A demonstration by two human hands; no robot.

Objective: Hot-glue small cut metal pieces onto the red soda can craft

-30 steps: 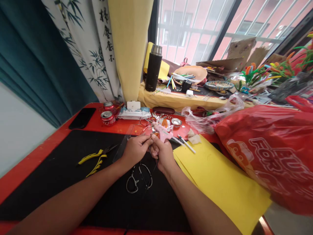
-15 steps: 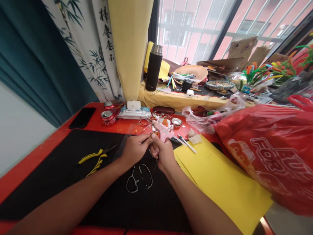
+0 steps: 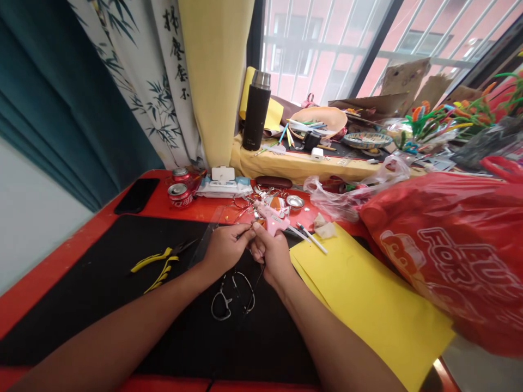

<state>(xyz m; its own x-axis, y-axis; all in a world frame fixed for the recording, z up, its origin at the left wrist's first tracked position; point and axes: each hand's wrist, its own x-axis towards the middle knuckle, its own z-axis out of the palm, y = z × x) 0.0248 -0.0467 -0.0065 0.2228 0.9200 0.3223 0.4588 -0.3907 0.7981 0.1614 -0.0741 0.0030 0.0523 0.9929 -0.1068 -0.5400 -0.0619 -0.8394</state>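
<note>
My left hand [image 3: 229, 245] and my right hand [image 3: 272, 250] meet over the black mat, thumbs and fingertips pinched together. What sits between the fingertips is too small to make out. A thin dark rod [image 3: 260, 273] sticks out below the curled fingers of my right hand. Just beneath lie silver wire-like pieces of a glasses frame [image 3: 222, 306], with one curved rim at the left and another curved part at the right. Behind my right hand rests a pink glue gun [image 3: 273, 219]. Yellow-handled pliers [image 3: 163, 261] lie with jaws apart, left of my left hand.
The black mat [image 3: 102, 305] covers much of the red table. Yellow sheets [image 3: 368, 299] lie at the right beside a red plastic bag [image 3: 445, 256]. At the back stand cola cans [image 3: 180, 196], a phone [image 3: 137, 196] and a wipes pack [image 3: 224, 188]. A black thermos [image 3: 256, 114] stands on the sill.
Both hands keep almost the same pinched pose. The view has shifted very slightly; nothing on the table has visibly moved.
</note>
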